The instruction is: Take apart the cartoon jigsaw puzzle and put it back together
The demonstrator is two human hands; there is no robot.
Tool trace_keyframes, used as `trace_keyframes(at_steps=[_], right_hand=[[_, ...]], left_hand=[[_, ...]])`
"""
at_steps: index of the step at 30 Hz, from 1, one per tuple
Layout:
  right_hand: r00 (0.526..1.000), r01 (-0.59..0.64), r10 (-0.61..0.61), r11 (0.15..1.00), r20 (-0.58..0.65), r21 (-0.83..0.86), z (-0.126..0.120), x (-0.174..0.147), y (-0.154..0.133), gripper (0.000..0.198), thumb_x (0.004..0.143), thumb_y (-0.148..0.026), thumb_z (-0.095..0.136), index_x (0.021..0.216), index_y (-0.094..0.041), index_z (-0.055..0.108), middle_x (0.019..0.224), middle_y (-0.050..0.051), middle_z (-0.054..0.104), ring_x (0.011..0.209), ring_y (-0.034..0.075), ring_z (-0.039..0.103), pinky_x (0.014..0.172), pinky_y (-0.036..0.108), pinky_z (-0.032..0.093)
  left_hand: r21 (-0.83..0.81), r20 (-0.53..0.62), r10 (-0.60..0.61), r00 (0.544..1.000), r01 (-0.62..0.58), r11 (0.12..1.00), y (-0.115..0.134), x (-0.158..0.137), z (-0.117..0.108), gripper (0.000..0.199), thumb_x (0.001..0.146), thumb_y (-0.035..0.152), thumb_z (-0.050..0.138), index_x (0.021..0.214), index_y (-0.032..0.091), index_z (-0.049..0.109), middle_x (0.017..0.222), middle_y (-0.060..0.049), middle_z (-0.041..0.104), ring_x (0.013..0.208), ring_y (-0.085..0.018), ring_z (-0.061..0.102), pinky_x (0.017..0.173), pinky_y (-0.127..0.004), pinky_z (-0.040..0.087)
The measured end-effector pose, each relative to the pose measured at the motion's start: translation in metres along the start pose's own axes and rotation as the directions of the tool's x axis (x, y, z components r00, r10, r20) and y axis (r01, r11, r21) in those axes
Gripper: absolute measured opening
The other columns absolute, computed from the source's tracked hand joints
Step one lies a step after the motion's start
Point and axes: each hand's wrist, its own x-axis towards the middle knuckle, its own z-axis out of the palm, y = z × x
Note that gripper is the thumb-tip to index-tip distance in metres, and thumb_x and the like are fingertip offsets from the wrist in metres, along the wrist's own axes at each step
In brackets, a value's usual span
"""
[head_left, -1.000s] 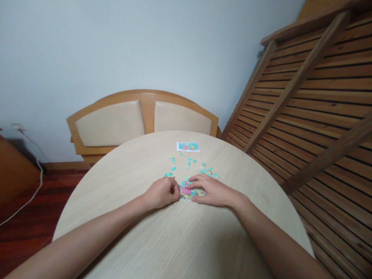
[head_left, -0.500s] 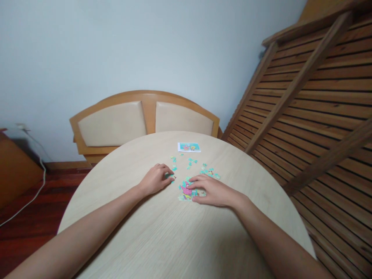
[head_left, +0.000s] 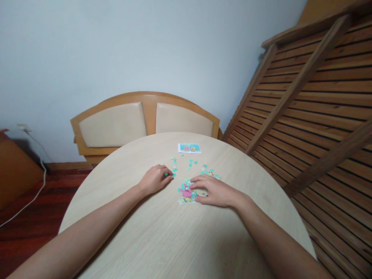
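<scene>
A partly joined jigsaw puzzle [head_left: 186, 191] with a pink cartoon figure lies flat on the table. My right hand [head_left: 216, 190] rests at its right side, thumb and fingers apart, fingertips touching its edge. Part of the puzzle's right side shows between thumb and forefinger, the rest being under the hand. To the left, my left hand [head_left: 155, 179] has its fingers bent and nearly pinched around a small teal puzzle piece [head_left: 173, 175], mostly covered by the fingertips. Several loose teal pieces [head_left: 190, 162] lie behind both hands.
A small picture card [head_left: 189, 148] with the cartoon lies toward the far side of the round table [head_left: 139, 240]. More loose pieces [head_left: 211, 172] are beyond my right hand. A padded wooden headboard [head_left: 151, 112] stands behind, and a slatted wooden frame [head_left: 319, 100] leans at the right.
My right hand has shifted slightly right, uncovering more of the pink figure. At my left fingertips, a piece with a dark red mark no longer shows; teal shows there now.
</scene>
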Motion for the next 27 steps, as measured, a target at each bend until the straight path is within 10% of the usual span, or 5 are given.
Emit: trace_keyframes(at_steps=[10, 27], right_hand=[[0.975, -0.204, 0.193, 0.974, -0.112, -0.097, -0.009, -0.016, 0.045, 0.047, 0.089, -0.044, 0.065, 0.128, -0.018, 0.064, 0.133, 0.012, 0.063, 0.128, 0.029, 0.053, 0.111, 0.045, 0.040], [0.967, -0.219, 0.213, 0.975, -0.142, -0.030, -0.009, -0.022, 0.065, 0.038, 0.087, -0.041, 0.067, 0.120, -0.022, 0.068, 0.126, 0.010, 0.066, 0.119, 0.027, 0.060, 0.108, 0.044, 0.044]], left_hand=[[0.015, 0.036, 0.019, 0.999, -0.020, 1.000, 0.001, -0.001, 0.001, 0.016, 0.092, 0.024, 0.059, 0.094, 0.023, 0.075, 0.101, -0.005, 0.073, 0.095, -0.021, 0.065, 0.088, -0.033, 0.050], [-0.071, 0.042, 0.075, 0.996, -0.072, 0.995, 0.008, -0.002, -0.003, 0.012, 0.088, 0.026, 0.060, 0.082, 0.020, 0.069, 0.089, -0.004, 0.071, 0.091, -0.021, 0.063, 0.087, -0.034, 0.050]])
